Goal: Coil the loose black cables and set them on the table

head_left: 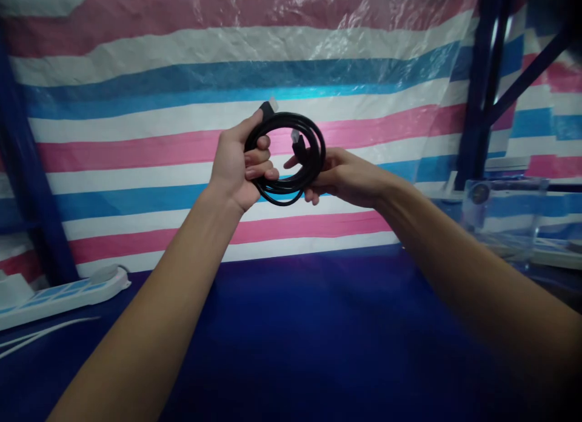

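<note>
Striped sheeting (136, 155) — pink, white, blue — deep-blue tabletop (295, 337), dark posts (477, 94)

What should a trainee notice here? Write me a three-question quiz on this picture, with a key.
1. Multiple choice. What does the person's left hand grip?
A) a screwdriver
B) a coiled black cable
C) a paper cup

2. True or false: two connectors show at the coil, one above it and one inside its ring.

3. Fill in the blank: the white power strip lies on the ____ side of the picture.

Key: 1. B; 2. true; 3. left.
</note>
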Demonstrator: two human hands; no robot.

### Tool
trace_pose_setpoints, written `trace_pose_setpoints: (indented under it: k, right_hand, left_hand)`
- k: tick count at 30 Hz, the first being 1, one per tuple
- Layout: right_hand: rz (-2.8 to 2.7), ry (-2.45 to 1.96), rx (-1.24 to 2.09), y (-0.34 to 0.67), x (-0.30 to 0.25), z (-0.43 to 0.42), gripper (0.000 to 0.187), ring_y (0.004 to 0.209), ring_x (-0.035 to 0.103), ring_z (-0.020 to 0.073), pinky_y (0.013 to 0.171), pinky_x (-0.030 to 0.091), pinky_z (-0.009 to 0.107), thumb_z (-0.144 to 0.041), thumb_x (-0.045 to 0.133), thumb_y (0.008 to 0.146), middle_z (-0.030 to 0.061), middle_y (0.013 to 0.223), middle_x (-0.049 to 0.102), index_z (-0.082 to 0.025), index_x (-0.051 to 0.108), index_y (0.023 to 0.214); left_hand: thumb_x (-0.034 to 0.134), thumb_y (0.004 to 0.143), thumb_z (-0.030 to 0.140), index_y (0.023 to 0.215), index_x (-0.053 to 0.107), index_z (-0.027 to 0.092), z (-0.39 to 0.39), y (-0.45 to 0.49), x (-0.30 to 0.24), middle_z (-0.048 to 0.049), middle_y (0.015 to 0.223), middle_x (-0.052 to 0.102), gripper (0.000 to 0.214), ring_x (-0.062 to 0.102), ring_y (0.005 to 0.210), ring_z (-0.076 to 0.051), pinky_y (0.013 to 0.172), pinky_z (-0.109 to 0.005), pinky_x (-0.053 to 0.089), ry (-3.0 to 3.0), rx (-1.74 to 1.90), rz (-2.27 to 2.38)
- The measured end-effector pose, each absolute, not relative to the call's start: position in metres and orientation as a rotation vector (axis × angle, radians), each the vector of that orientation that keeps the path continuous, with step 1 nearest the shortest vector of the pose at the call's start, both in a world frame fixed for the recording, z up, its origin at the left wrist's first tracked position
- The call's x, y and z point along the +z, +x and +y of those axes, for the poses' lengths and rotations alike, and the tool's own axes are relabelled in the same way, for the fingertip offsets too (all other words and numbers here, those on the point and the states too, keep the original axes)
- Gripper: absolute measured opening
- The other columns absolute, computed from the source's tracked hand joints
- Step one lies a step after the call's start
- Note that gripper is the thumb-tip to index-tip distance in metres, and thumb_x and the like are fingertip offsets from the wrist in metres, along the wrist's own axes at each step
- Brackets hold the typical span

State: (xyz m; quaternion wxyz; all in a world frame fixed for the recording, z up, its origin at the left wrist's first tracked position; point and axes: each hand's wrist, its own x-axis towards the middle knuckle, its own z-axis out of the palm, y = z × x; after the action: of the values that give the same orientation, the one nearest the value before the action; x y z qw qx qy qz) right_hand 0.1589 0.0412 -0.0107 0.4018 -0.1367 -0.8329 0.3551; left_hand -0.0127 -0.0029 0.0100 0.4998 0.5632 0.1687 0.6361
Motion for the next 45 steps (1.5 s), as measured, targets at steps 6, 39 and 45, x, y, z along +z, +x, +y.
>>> trace_pose_setpoints:
  k: [6,39,45]
  right_hand:
    - [-2.024,-0.324,0.744,0.147,-0.012,0.044,0.05,0.063,0.049,0.0097,0.052,0.041,0.021,-0.008,0.058,0.067,-0.0015,0.076,0.053,-0.02,0.047,0.114]
    - [-1.69,-1.178,-1.033,0.102,-0.038,0.04,0.023,0.074,0.062,0.0234,0.05,0.038,0.032,-0.015,0.039,0.087,0.0168,0.128,0.049,-0.008,0.054,0.103]
    - [-1.661,-1.056,-1.006,0.098,-0.04,0.037,0.026,0.08,0.062,0.0231,0.053,0.037,0.031,-0.014,0.039,0.086,0.0109,0.129,0.051,-0.015,0.057,0.105]
  left_hand:
    - [0.053,0.085,0.031,0.057,0.042,0.017,0.006,-0.015,0.006,0.0105,0.035,0.018,0.033,0.015,0.026,-0.002,0.034,-0.016,0.029,1.234,1.655,0.491]
    - [0.055,0.084,0.036,0.062,0.046,0.014,0.024,0.001,-0.011,0.0099,0.04,0.021,0.032,0.017,0.031,-0.002,0.036,-0.018,0.024,1.201,1.779,0.612]
    - [0.051,0.087,0.032,0.063,0.045,0.014,0.019,-0.005,-0.005,0.0105,0.039,0.022,0.03,0.016,0.029,-0.001,0.034,-0.016,0.023,1.125,1.761,0.579]
